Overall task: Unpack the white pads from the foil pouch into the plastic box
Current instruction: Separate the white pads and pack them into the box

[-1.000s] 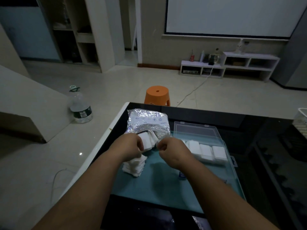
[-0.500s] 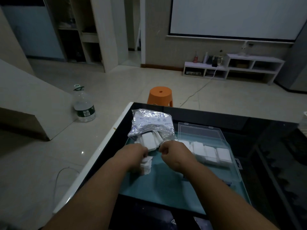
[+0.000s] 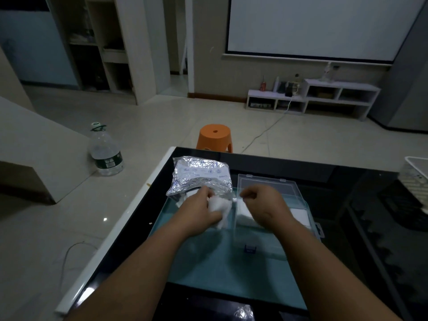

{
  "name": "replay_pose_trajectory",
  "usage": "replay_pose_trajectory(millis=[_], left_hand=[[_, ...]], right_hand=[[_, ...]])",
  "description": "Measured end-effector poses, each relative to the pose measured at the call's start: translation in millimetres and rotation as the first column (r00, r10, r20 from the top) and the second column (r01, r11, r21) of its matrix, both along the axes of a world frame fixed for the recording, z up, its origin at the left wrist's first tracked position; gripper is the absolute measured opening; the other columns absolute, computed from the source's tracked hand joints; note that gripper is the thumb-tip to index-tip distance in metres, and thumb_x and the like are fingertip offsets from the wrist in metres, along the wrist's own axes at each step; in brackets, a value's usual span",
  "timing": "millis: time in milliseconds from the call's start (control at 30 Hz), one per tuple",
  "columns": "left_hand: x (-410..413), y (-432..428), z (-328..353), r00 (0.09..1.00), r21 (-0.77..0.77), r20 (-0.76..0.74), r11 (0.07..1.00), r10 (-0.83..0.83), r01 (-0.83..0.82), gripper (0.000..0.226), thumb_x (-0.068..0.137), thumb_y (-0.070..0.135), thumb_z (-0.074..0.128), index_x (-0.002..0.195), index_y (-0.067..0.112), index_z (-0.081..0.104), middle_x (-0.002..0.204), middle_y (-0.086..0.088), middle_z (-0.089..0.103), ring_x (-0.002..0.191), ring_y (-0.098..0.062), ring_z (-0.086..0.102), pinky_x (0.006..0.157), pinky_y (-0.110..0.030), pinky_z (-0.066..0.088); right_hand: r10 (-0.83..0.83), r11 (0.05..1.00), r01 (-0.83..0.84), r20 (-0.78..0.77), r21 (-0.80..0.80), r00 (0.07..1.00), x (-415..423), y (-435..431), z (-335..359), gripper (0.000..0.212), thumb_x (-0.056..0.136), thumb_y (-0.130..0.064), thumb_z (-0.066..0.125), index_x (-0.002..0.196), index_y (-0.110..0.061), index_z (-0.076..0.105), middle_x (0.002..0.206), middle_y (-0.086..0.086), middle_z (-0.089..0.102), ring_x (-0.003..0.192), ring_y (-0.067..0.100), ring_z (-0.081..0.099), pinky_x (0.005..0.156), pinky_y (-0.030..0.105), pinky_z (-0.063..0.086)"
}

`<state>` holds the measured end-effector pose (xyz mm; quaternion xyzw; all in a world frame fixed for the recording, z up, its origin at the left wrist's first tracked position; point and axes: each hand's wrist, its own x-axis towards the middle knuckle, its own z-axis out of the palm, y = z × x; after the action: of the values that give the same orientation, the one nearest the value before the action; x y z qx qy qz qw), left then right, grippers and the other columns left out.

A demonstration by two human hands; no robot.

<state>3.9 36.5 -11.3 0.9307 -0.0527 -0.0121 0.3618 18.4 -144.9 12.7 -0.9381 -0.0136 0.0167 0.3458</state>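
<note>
1 pouch (image 3: pixel 201 179) on mat (image 3: pixel 208 262). 1 box (image 3: pixel 266 185), open, right of pouch. 2 hands. Left hand (image 3: pixel 196 212): fingers clamped on pads (image 3: pixel 220 208), count unclear, at pouch mouth. Right hand (image 3: pixel 264 205): fingers curled over box, grip unclear.

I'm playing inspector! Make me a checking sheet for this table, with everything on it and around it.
Surface: black glass table with a teal mat on it.
Job's things: foil pouch, mouth toward the person; clear plastic box beside it, lid open, white pads inside.
Clutter: small dark blue piece by the box's near edge; crinkled wrapper at the table's near edge; white basket far right.
Grippers: left hand grips a bunch of pads; right hand curled over the box, pinch unclear.
Cables: white cable across the floor; thin wire beside the table.
Surroundings: orange stool, water bottle, low shelf unit, projector screen.
</note>
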Motion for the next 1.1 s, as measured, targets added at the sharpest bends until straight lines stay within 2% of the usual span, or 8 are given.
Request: replay_pose_trajectory(millis=[100, 233, 433, 567, 700, 767, 900, 1100], left_hand=[[7.2, -7.6, -2.0, 0.988, -0.352, -0.116, 0.926, 0.098, -0.134, 0.025, 0.082, 0.016, 0.066, 0.102, 0.018, 0.054, 0.093, -0.008, 0.067, 0.072, -0.019, 0.061, 0.057, -0.028, 0.049], [14.4, -19.0, -0.8, 0.938, -0.727, -0.335, 0.61, 0.084, -0.315, 0.012, 0.089, 0.002, 0.057, 0.099, 0.007, 0.057, 0.099, -0.02, 0.064, 0.074, -0.027, 0.065, 0.062, -0.036, 0.058], [16.1, -31.6, -0.9, 0.934, -0.742, -0.336, 0.576, 0.122, -0.342, 0.007, 0.089, 0.004, 0.059, 0.088, 0.01, 0.062, 0.077, -0.01, 0.061, 0.064, -0.019, 0.056, 0.055, -0.028, 0.051], [14.9, -38.9, 1.4, 0.94, -0.77, -0.335, 0.557, 0.062, -0.312, 0.011, 0.089, 0.002, 0.056, 0.087, 0.009, 0.065, 0.081, -0.013, 0.064, 0.068, -0.022, 0.06, 0.062, -0.031, 0.053], [18.3, -44.5, 4.3, 0.921, -0.819, -0.388, 0.448, 0.028, -0.359, 0.01, 0.091, 0.006, 0.054, 0.095, 0.006, 0.062, 0.089, -0.017, 0.065, 0.078, -0.026, 0.063, 0.061, -0.032, 0.057], [18.5, -46.7, 4.1, 0.92, -0.831, -0.392, 0.425, 0.009, -0.358, 0.009, 0.091, 0.01, 0.057, 0.097, 0.007, 0.063, 0.089, -0.015, 0.067, 0.077, -0.024, 0.065, 0.055, -0.029, 0.056], [19.8, -45.4, -0.2, 0.939, -0.8, -0.336, 0.507, 0.066, -0.322, 0.026, 0.087, 0.0, 0.062, 0.112, 0.007, 0.06, 0.099, -0.015, 0.067, 0.075, -0.023, 0.067, 0.055, -0.026, 0.054], [20.8, -46.4, 1.8, 0.937, -0.844, -0.347, 0.424, 0.038, -0.329, 0.027, 0.084, 0.004, 0.066, 0.11, 0.01, 0.059, 0.101, -0.014, 0.068, 0.074, -0.022, 0.067, 0.058, -0.027, 0.055]], right_hand=[[-0.085, 0.987, 0.084, 0.001, 0.135, 0.996, 1.9, -17.6, 4.2, 0.022, 0.092, -0.01, 0.055, 0.104, -0.018, 0.072, 0.107, 0.003, 0.07, 0.097, 0.018, 0.063, 0.086, 0.033, 0.051], [-0.109, 0.918, 0.127, -0.068, 0.376, 0.992, -2.0, -23.6, 0.9, 0.012, 0.091, -0.02, 0.06, 0.082, -0.016, 0.068, 0.086, 0.008, 0.07, 0.079, 0.02, 0.063, 0.078, 0.042, 0.055], [0.01, 0.805, 0.168, -0.296, 0.569, 0.955, -3.4, -19.8, 2.9, 0.047, 0.087, -0.045, 0.067, 0.118, -0.012, 0.054, 0.108, 0.01, 0.063, 0.092, 0.023, 0.067, 0.077, 0.034, 0.058], [-0.01, 0.848, 0.158, -0.283, 0.505, 0.959, -3.3, -15.1, -0.5, 0.064, 0.079, -0.025, 0.079, 0.131, -0.022, 0.041, 0.117, 0.013, 0.057, 0.093, 0.025, 0.065, 0.073, 0.034, 0.06], [-0.081, 0.841, 0.2, -0.248, 0.502, 0.965, -0.8, -18.3, 1.1, 0.054, 0.079, -0.002, 0.071, 0.122, -0.021, 0.046, 0.113, 0.015, 0.056, 0.09, 0.029, 0.066, 0.071, 0.037, 0.062], [-0.076, 0.848, 0.187, -0.236, 0.496, 0.969, -0.6, -21.8, 1.7, 0.047, 0.079, -0.002, 0.071, 0.115, -0.022, 0.047, 0.11, 0.014, 0.056, 0.088, 0.029, 0.067, 0.073, 0.039, 0.062], [-0.063, 0.847, 0.168, -0.218, 0.505, 0.974, -1.2, -19.6, 2.0, 0.031, 0.081, -0.009, 0.072, 0.101, -0.022, 0.051, 0.111, 0.014, 0.058, 0.09, 0.029, 0.067, 0.071, 0.036, 0.062], [-0.085, 0.813, 0.195, -0.22, 0.549, 0.972, -2.6, -15.2, 5.5, 0.035, 0.08, -0.007, 0.075, 0.099, -0.02, 0.048, 0.111, 0.016, 0.058, 0.088, 0.03, 0.069, 0.069, 0.036, 0.063]])
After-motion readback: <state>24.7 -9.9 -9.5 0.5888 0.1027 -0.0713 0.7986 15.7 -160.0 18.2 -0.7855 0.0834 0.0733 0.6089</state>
